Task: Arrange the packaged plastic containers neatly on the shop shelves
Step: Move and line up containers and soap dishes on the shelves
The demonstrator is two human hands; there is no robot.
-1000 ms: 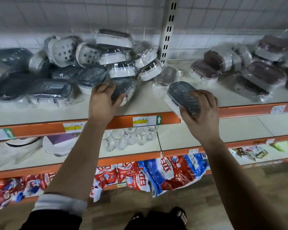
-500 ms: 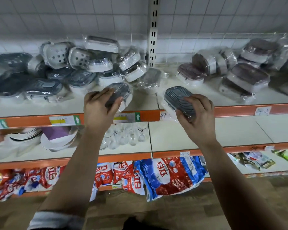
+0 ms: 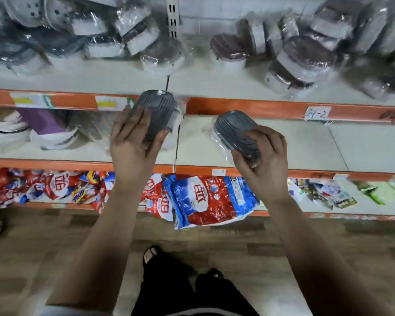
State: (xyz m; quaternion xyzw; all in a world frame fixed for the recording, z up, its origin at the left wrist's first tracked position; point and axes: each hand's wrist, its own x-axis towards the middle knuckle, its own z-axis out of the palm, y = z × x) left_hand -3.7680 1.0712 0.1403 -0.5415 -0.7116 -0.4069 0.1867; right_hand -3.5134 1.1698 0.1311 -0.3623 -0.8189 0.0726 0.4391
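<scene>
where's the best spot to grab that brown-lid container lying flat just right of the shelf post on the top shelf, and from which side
Take the brown-lid container across its short width, fingers on the white side walls just under the lid, coming from the front edge of the top shelf. It lies flat, lid up, with bare shelf in front, while other packs crowd behind and to its right. The loose plastic wrap looks slippery, so pinch the box itself.

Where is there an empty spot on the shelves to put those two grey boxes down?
The top shelf has a bare front strip between the piled containers and its orange edge. The middle shelf is bare right of the right hand. Crowded: the top shelf's back and the bottom shelf's bags.
</scene>
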